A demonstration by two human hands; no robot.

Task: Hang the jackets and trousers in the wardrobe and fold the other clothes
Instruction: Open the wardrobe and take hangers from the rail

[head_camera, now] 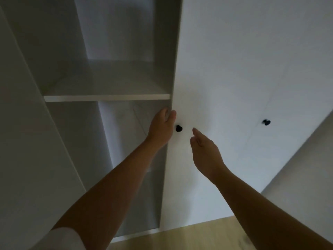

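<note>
White wardrobe (54, 51) on a pale wood floor (198, 237), left side open, one shelf (108, 97) inside. Left hand (161, 129) pinches the edge of the door (234, 69) by a black knob (178, 128); right hand (205, 150) hovers nearby, fingers straight and together.

Dim, flat indoor light, grey cast throughout. Brightest patch: the white wardrobe door (234, 69), centre right of frame. Open compartment at left sinks into shadow, deepest below the shelf (108, 97). Forearms underexposed, near silhouette at the bottom edge. Soft focus overall; left hand (162, 127) fingertips smeared. Wide-angle bend: straight edges splay toward the corners.
</note>
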